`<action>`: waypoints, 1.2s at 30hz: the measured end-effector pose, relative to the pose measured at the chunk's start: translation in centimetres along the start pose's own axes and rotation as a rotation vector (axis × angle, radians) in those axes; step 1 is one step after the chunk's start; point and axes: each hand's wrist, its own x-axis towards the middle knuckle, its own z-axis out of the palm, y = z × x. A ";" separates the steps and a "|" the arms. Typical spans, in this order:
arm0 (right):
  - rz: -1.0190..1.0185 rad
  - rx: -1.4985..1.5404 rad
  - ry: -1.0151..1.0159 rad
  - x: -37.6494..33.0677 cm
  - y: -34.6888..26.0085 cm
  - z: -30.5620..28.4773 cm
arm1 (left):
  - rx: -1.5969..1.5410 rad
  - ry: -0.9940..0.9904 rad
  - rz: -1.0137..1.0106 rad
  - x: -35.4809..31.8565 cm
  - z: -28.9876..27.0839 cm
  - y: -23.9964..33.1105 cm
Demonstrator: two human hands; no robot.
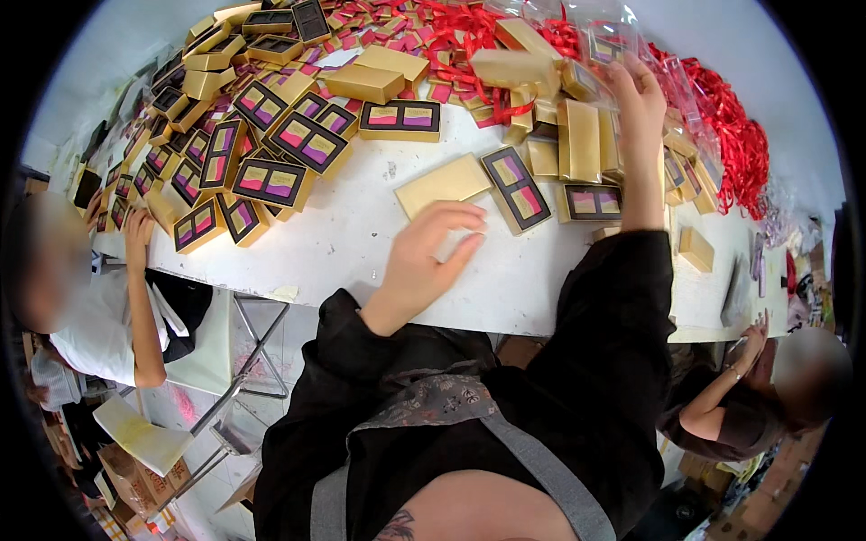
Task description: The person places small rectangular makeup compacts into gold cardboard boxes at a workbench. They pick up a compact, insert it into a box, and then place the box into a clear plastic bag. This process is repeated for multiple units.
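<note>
My left hand is over the near part of the table, fingers bent and the thumb apart, with nothing seen in it. Its fingertips come close to the near edge of a plain gold lid. Beside that lid lies an open gold box with a dark insert and two pink and purple pieces. Stretched far forward, my right hand is among gold boxes and clear plastic wrap, its fingers apart. Its fingertips are next to a gold box. A gold box left of it is blurred.
Open gold boxes are heaped at the left, with small pink and purple pieces behind. Red ribbons pile up at the far right. One person works at the left, another at the right. A folding chair stands by the white table.
</note>
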 end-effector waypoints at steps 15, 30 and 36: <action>-0.663 -0.550 -0.428 -10.0 -3.9 17.5 | 0.410 0.410 -0.294 -3.5 -9.3 1.4; -0.318 0.050 -0.672 -16.2 -9.2 5.1 | 0.508 0.030 -0.343 -2.1 -9.7 0.7; 0.059 0.410 -1.032 -13.0 -6.2 3.2 | 0.079 -0.241 -0.302 -1.9 -9.4 2.2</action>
